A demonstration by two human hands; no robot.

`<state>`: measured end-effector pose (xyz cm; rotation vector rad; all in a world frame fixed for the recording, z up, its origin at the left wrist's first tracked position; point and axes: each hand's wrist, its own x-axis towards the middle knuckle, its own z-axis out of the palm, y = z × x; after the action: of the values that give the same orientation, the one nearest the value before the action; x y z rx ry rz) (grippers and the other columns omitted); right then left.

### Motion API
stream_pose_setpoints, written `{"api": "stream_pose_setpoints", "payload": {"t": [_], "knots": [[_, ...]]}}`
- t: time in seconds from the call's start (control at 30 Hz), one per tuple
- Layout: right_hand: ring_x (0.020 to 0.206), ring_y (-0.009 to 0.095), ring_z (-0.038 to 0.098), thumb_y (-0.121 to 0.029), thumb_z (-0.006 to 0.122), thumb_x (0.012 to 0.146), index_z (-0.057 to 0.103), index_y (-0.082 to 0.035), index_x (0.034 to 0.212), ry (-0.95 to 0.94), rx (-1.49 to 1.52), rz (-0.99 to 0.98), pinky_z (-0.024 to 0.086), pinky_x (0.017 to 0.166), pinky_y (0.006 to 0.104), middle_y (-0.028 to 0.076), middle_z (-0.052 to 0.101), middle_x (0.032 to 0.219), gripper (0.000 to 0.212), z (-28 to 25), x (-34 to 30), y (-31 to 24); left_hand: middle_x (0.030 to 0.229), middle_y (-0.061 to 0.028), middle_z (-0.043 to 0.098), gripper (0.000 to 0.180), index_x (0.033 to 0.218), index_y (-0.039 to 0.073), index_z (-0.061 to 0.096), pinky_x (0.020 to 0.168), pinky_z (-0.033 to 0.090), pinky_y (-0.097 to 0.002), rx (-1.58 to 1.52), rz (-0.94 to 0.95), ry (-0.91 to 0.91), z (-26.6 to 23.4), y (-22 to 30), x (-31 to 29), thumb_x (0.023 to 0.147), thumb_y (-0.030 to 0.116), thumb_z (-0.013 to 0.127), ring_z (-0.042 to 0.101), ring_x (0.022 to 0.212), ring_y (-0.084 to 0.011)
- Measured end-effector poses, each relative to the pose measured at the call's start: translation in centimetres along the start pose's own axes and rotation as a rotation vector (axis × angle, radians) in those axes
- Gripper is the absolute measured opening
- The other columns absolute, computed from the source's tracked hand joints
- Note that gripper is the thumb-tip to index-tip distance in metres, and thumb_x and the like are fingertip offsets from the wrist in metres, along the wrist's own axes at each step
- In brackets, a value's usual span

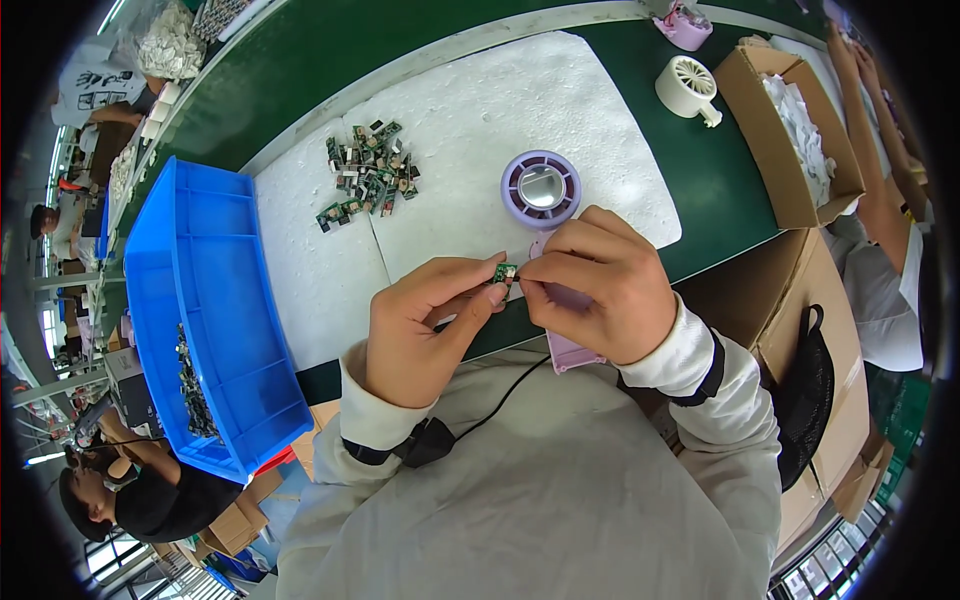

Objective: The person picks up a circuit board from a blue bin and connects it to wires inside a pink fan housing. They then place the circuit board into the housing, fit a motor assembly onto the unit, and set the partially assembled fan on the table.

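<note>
My left hand [420,325] is closed, pinching a small green circuit board [506,271] between thumb and forefinger above the table's near edge. My right hand [612,290] is closed too, its thumb and forefinger pressed together right at the board's side. A tiny dark piece shows at those fingertips; I cannot make out what it is. Just beyond my hands lies a purple handheld fan part with a round slotted head [513,190] and a shiny round centre. A flat purple piece [570,356] shows below my right hand, which hides how it joins the round head.
Loose circuit boards [370,170] lie heaped on the white foam sheet [470,90]. At left stands a blue bin [235,300] with more boards. A cream fan [688,88] and a carton [760,150] of white pieces are at the far right. Other people sit on both sides.
</note>
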<state>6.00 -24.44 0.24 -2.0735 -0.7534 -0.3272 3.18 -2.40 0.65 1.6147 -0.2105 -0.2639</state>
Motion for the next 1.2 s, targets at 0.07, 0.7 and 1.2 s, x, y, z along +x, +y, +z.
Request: {"api": "stream_pose_setpoints", "payload": {"t": [0.07, 0.7, 1.2], "knots": [[0.073, 0.023, 0.058, -0.001, 0.079, 0.070, 0.075, -0.007, 0.086, -0.006, -0.001, -0.014, 0.050, 0.065, 0.0336, 0.003, 0.063, 0.081, 0.018, 0.0, 0.0, 0.0, 0.121, -0.0155, 0.069, 0.029, 0.127, -0.003, 0.068, 0.089, 0.059, -0.0279, 0.022, 0.031, -0.006, 0.0, -0.1, -0.1, 0.099, -0.005, 0.063, 0.071, 0.102, -0.0192], [0.069, 0.019, 0.058, 0.002, 0.081, 0.070, 0.075, -0.001, 0.088, 0.069, 0.127, 0.107, 0.046, 0.057, 0.0312, 0.005, 0.062, 0.075, 0.019, 0.1, -0.7, -1.2, 0.109, -0.0153, 0.070, 0.037, 0.124, 0.000, 0.072, 0.076, 0.058, -0.0285, 0.655, 0.419, 0.390, 4.6, -0.7, -1.6, 0.088, -0.010, 0.071, 0.073, 0.092, -0.0222], [0.077, 0.019, 0.060, 0.002, 0.078, 0.076, 0.078, -0.005, 0.107, 0.004, 0.074, 0.077, 0.052, 0.069, 0.0315, 0.004, 0.063, 0.084, 0.031, -0.2, 0.2, -0.8, 0.117, -0.0151, 0.069, 0.029, 0.128, -0.005, 0.065, 0.090, 0.062, -0.0333, -0.147, 0.101, 0.241, 1.9, -1.6, 0.4, 0.099, -0.005, 0.062, 0.071, 0.103, -0.0217]]}}
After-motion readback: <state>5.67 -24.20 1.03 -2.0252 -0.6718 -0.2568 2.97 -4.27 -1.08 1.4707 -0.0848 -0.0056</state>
